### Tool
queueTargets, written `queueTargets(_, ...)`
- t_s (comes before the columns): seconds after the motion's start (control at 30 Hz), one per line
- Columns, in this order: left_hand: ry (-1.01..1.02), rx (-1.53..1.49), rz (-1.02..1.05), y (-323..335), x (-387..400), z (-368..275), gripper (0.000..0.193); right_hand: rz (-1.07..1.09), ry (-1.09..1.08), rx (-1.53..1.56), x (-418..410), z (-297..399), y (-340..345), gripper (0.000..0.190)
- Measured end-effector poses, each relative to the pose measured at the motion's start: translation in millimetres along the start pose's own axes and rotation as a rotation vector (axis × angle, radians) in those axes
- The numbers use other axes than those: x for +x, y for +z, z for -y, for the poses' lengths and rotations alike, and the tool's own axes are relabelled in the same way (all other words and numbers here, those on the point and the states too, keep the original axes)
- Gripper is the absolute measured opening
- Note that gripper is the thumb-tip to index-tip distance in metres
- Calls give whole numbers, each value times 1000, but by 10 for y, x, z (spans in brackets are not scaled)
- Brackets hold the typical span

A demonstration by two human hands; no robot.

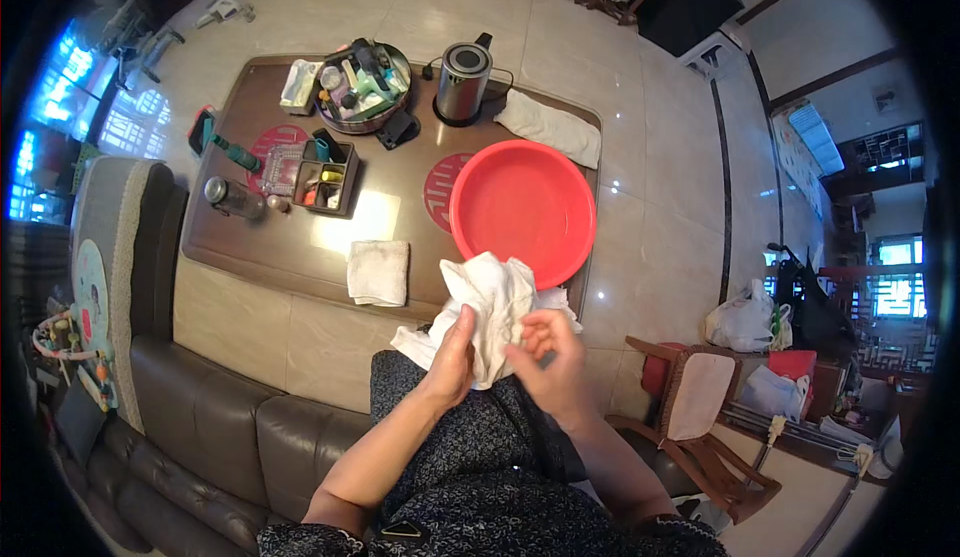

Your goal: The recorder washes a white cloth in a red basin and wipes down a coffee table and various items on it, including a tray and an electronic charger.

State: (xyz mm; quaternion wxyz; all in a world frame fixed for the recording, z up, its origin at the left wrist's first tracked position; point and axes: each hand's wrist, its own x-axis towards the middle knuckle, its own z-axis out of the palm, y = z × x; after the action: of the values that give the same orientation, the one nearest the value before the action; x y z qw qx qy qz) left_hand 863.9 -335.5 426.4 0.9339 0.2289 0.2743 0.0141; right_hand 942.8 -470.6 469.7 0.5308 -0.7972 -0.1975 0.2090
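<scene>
My left hand (pixel 452 365) grips a crumpled white cloth (pixel 491 294), its thumb lying on top of the fabric. At the cloth's right side is my right hand (pixel 551 362), fingers curled; whether they pinch the fabric cannot be told. The cloth hangs above my lap and overlaps the near rim of a red plastic basin (pixel 523 208) on the coffee table. More white fabric (pixel 555 300) shows behind my right hand, below the basin. A folded white towel (pixel 378 272) lies flat at the table's near edge, left of the held cloth.
The brown coffee table (pixel 300 249) also bears an electric kettle (pixel 461 80), another folded towel (pixel 551 125), a round basket of small items (pixel 364 125), a divided organizer box (pixel 328 182) and a glass jar (pixel 234 198). A leather sofa (pixel 199 414) is at left, a wooden chair (pixel 697 395) at right.
</scene>
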Motion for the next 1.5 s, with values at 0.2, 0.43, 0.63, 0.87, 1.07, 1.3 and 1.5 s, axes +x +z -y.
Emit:
queueTargets(0.2,111,65,-17,167,-251,116,52,-100,31,393,-215,-83,-108,7)
queueTargets(0.43,528,1261,349,383,-530,197,55,-37,-6,572,-467,248,-449,19)
queueTargets(0.63,382,1247,152,725,-464,210,31,-140,-202,240,-432,-52,-1031,27)
queueTargets(0.87,730,1597,46,1120,-605,61,28,-157,336,452,-601,-1007,-1037,29)
queueTargets(1.07,646,1886,495,1306,-927,474,40,134,388,978,-650,-1049,-359,37)
queueTargets(1.3,607,1975,604,1167,-1094,665,50,555,323,1017,-419,-791,-621,39)
queueTargets(1.5,564,2038,609,1201,-1111,476,47,685,241,803,-23,-545,-657,41)
